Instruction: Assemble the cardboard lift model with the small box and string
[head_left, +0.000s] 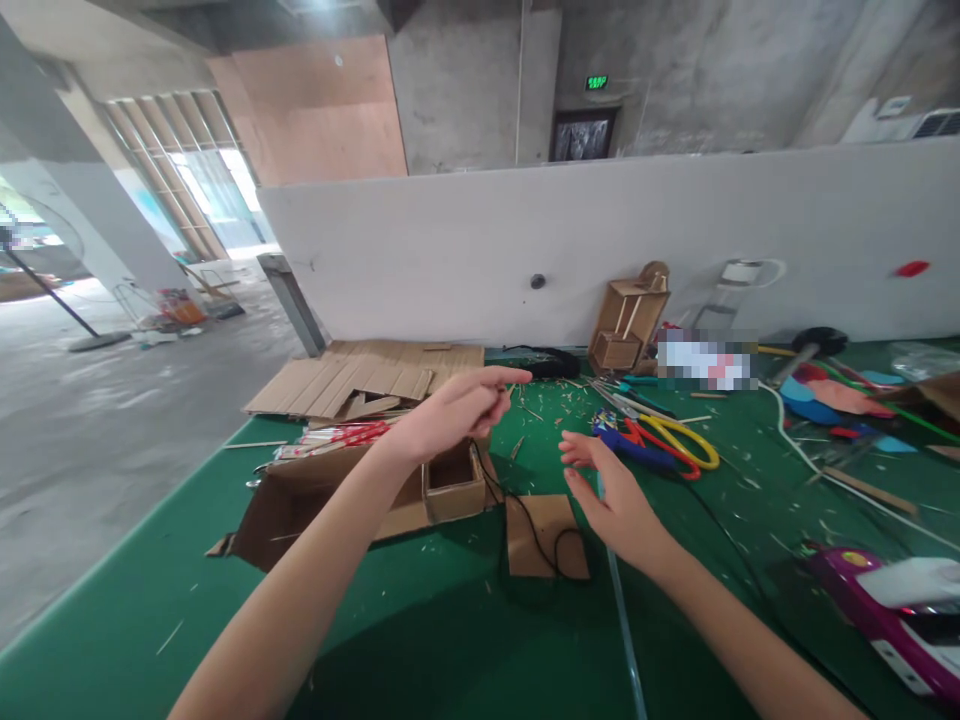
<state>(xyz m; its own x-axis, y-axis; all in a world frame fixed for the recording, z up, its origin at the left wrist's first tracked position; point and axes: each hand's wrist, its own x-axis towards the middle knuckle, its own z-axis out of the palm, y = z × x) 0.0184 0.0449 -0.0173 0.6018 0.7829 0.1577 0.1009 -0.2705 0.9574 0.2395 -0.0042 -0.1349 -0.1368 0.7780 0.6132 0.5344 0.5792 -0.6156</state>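
Note:
My left hand (pixel 461 412) is raised over the green table (pixel 420 630), its index finger stretched out to the right and the other fingers curled; nothing shows in it. Behind and below it lies an open cardboard box (pixel 315 505) with a small square compartment (pixel 456 490). My right hand (pixel 615 500) hovers with its fingers apart and holds nothing, beside a blue glue gun (pixel 637 450). A flat cardboard square (pixel 546 535) with a black cable across it lies between and below the hands. A clear tube (pixel 624 630) runs under my right hand.
Cardboard sheets (pixel 375 375) lie at the back left. Scissors with yellow handles (pixel 686 440) lie on the right. A small cardboard structure (pixel 628 320) stands against the white partition (pixel 442 250). A purple device (pixel 885 610) sits at the right edge. Wood slivers are scattered about.

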